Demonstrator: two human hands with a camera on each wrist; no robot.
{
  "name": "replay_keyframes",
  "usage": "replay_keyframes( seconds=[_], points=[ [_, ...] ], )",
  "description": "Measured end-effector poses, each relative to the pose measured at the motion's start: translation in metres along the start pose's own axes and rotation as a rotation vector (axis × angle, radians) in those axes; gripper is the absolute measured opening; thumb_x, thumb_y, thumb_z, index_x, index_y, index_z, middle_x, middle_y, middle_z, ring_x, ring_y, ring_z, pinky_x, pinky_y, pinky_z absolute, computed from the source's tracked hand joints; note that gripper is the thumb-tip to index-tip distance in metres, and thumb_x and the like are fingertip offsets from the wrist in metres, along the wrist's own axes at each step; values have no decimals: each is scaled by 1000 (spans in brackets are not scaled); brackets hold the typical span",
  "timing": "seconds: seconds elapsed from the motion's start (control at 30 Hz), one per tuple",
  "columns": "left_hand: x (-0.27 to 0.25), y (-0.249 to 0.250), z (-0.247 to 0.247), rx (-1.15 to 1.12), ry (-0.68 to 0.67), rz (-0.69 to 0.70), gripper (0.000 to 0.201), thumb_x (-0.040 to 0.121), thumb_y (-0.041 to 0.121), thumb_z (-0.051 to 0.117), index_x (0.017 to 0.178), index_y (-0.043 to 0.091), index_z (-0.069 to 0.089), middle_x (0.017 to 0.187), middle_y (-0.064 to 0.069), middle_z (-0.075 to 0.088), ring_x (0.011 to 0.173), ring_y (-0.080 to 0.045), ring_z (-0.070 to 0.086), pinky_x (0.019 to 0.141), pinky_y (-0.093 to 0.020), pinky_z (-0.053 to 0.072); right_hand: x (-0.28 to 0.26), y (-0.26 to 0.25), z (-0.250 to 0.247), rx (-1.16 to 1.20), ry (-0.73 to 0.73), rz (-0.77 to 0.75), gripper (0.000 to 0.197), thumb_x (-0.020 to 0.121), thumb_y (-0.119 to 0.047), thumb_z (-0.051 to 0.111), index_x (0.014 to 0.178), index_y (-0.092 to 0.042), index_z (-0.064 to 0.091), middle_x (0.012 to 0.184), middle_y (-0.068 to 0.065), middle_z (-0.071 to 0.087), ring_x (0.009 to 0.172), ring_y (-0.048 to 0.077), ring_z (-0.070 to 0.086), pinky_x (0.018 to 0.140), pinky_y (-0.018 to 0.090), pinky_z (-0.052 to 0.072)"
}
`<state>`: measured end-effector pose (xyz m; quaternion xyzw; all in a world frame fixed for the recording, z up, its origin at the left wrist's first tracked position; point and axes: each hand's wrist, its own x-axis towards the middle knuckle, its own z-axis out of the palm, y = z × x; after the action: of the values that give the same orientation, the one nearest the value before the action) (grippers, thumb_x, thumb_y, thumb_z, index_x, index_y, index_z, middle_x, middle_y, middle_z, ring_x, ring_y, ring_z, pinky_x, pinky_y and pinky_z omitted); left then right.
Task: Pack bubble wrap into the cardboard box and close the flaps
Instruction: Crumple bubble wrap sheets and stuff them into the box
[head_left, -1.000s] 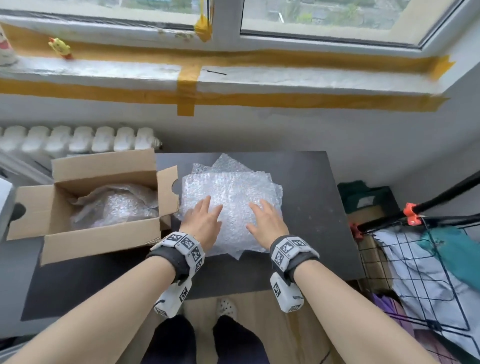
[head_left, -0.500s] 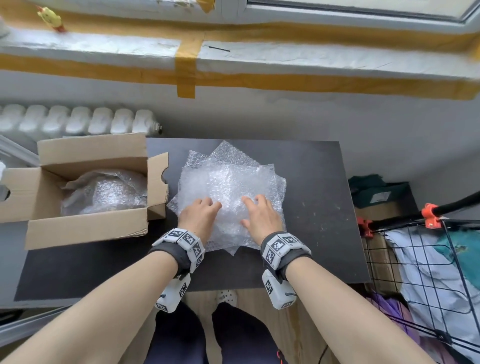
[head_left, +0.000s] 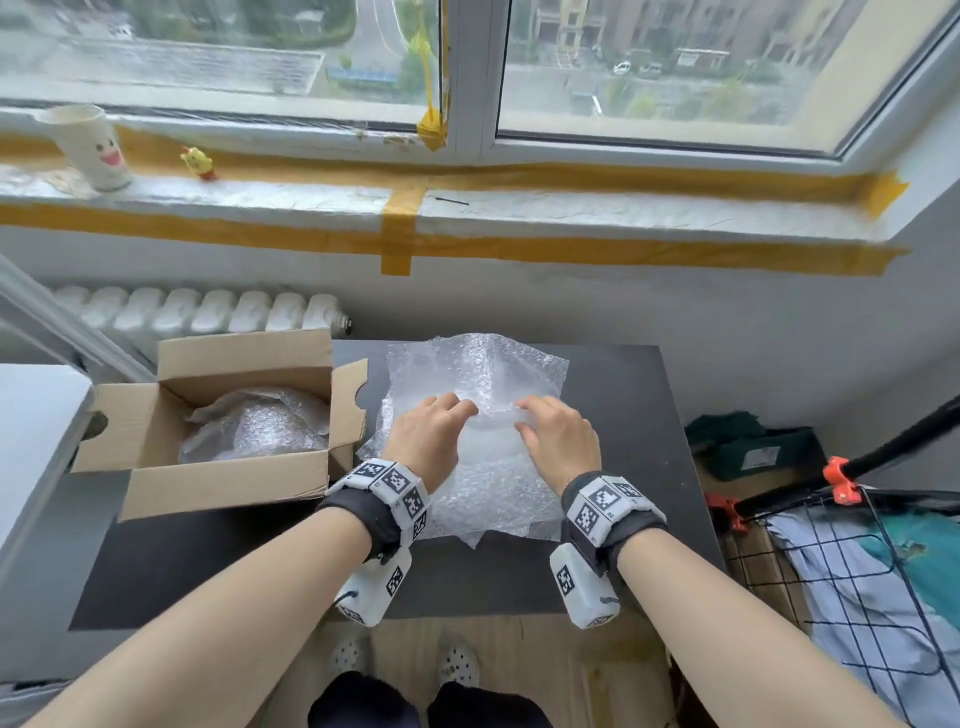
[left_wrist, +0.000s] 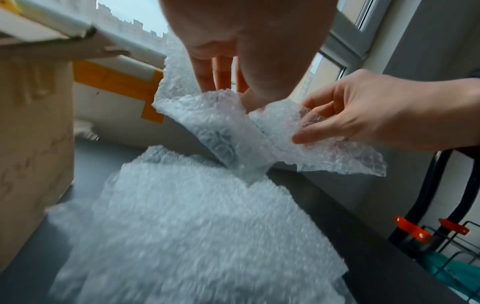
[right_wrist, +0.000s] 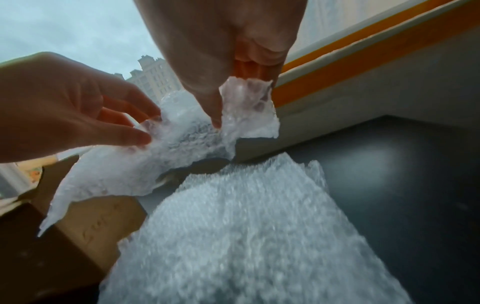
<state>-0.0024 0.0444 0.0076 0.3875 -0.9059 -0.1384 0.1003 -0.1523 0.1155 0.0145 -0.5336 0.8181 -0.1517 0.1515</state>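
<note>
An open cardboard box (head_left: 223, 486) stands at the left of the dark table (head_left: 613, 400), its flaps spread, with crumpled bubble wrap (head_left: 260, 428) inside. To its right lies a stack of bubble wrap sheets (head_left: 493, 499). Both hands pinch the top sheet (head_left: 483, 371) by its near edge and hold it raised off the stack. My left hand (head_left: 434, 436) grips its left part (left_wrist: 207, 115), my right hand (head_left: 558, 439) its right part (right_wrist: 246, 105). In the wrist views the lifted sheet hangs bunched between the two hands above the stack (left_wrist: 194, 226) (right_wrist: 246, 226).
A radiator (head_left: 202, 312) runs behind the box under a windowsill taped in yellow. A white cup (head_left: 93, 148) and a small yellow figure (head_left: 197, 162) stand on the sill. A wire rack (head_left: 857, 545) with clothes and black poles stands right of the table.
The hands went from lying flat on the stack to pinching the top sheet and lifting it off the pile. The head view tilted up toward the window.
</note>
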Motion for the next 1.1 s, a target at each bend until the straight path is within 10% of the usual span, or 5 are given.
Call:
replay_keyframes(
  seconds=[0.23,0.4,1.1],
  points=[
    [4,-6,-56,38,225,10,38,71,-14,64,98,12,69,89,-5,70,79,-26,67,51,-26,39,12,-49,-47,130,175,-88,26,89,-13,57,113,-18,65,112,6,67,102,31,63,83,35,49],
    [-14,-46,-91,33,275,-67,36,79,-11,57,106,11,66,96,-9,68,84,-29,64,63,-36,50,21,-105,-42,136,157,-204,28,89,-11,55,113,-19,65,110,6,67,100,31,63,81,35,49],
    [-107,-223,-111,67,5,-231,8,87,12,63,94,11,66,84,-5,68,76,-25,64,62,-34,51,22,-254,76,-95,-213,-234,38,91,-8,47,126,-20,51,121,5,59,108,26,58,80,31,45]
  ],
)
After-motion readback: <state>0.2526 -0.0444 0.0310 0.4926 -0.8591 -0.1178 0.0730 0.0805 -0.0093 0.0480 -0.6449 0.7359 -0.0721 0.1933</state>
